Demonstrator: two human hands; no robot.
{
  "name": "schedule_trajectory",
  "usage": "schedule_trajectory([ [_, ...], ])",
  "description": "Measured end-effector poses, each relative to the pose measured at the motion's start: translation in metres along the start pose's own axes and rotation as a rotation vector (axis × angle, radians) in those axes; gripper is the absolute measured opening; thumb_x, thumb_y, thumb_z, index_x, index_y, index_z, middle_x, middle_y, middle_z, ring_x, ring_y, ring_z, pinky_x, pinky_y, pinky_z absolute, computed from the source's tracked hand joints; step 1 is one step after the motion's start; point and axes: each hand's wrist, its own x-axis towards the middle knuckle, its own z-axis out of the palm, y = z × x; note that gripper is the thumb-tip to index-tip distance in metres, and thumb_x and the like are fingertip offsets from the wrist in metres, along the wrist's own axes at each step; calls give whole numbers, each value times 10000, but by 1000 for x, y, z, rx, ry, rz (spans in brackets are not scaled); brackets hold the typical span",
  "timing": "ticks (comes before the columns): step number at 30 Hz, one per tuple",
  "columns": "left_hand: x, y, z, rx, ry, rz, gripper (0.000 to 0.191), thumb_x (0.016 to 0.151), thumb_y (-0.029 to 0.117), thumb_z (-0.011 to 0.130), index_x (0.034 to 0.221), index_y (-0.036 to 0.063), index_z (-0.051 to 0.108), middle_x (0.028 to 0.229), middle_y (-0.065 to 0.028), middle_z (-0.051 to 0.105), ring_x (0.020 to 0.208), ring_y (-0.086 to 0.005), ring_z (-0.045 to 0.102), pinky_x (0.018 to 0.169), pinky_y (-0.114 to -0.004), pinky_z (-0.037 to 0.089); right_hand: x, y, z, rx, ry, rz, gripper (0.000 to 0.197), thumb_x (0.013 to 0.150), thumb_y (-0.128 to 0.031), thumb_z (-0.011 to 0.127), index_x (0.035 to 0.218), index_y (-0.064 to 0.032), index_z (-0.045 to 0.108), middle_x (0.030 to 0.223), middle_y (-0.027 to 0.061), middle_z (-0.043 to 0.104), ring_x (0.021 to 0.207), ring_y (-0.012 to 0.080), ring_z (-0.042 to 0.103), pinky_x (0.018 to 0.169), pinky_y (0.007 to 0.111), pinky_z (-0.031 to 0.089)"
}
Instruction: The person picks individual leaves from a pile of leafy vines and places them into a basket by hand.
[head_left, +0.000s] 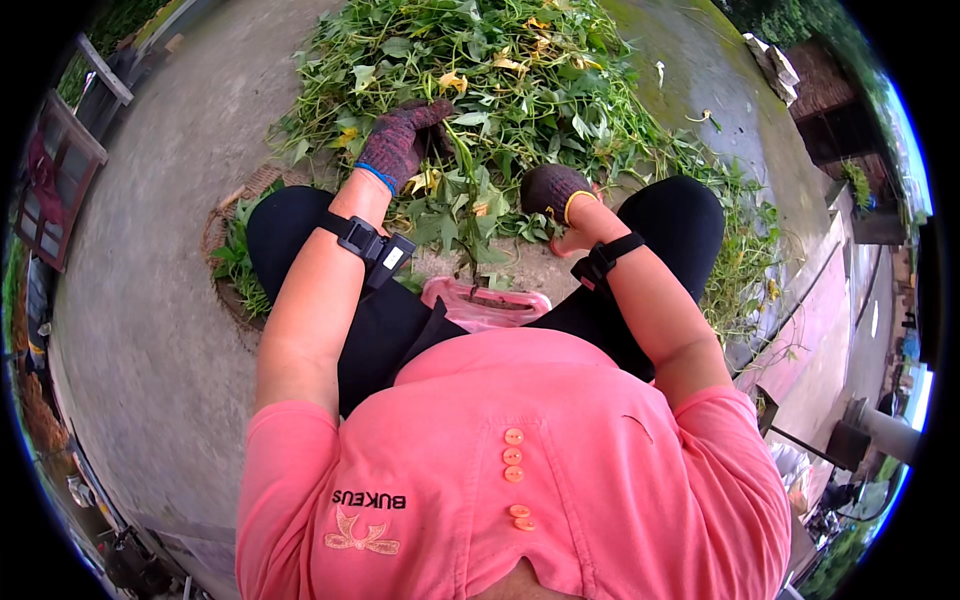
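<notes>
My left hand (401, 142), in a dark purple knit work glove with a blue cuff, is closed around the stem of a green leafy vine (461, 150). The vine's leaves (446, 217) hang down between my knees. To the right, my right hand (555, 191) wears a similar glove with a yellow cuff. Its back faces me and the fingers are curled under, so whether it grips anything is hidden. Ahead of both hands lies a large heap of cut vines (487, 75) with some yellowed leaves.
A woven basket (214, 236) holding green leaves sits beside my left knee. Between my thighs is a pink plastic object (487, 304) with an oblong opening. Loose vines (750, 255) trail past my right knee. Concrete floor (165, 187) extends left, with a framed window panel (64, 180) beyond.
</notes>
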Motion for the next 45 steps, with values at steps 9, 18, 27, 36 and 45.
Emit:
schedule_trajectory([
  [9,0,-12,16,-33,-170,-54,159,849,106,666,967,0,655,760,-117,662,682,-292,654,666,-457,544,15,-14,20,608,228,-247,460,690,-409,742,1002,-74,704,986,153,678,892,336,642,808,386,496],
  [18,14,45,-28,-302,38,162,162,858,183,676,962,62,650,724,-115,641,675,-310,625,712,-550,539,82,40,93,36,37,-543,452,741,-483,656,899,-65,714,840,166,684,768,328,651,740,420,509],
  [27,-3,31,-18,258,211,135,244,735,218,793,804,21,667,638,-72,639,502,-190,587,506,-316,480,31,23,48,143,237,127,383,729,-384,668,1024,-145,711,1049,120,683,909,305,662,783,412,518],
  [36,-10,-60,35,1084,-280,-74,485,752,247,753,1129,-32,627,910,-175,685,794,-213,656,737,-323,515,29,11,30,1374,312,-159,371,872,-368,619,1012,-30,682,811,87,677,707,152,631,635,293,498],
  [45,1,-54,31,917,-74,48,299,801,217,692,1021,15,686,1018,-129,686,886,-202,645,817,-317,495,8,30,21,1198,473,-366,169,878,-122,591,941,21,654,782,110,680,697,167,672,622,304,553],
])
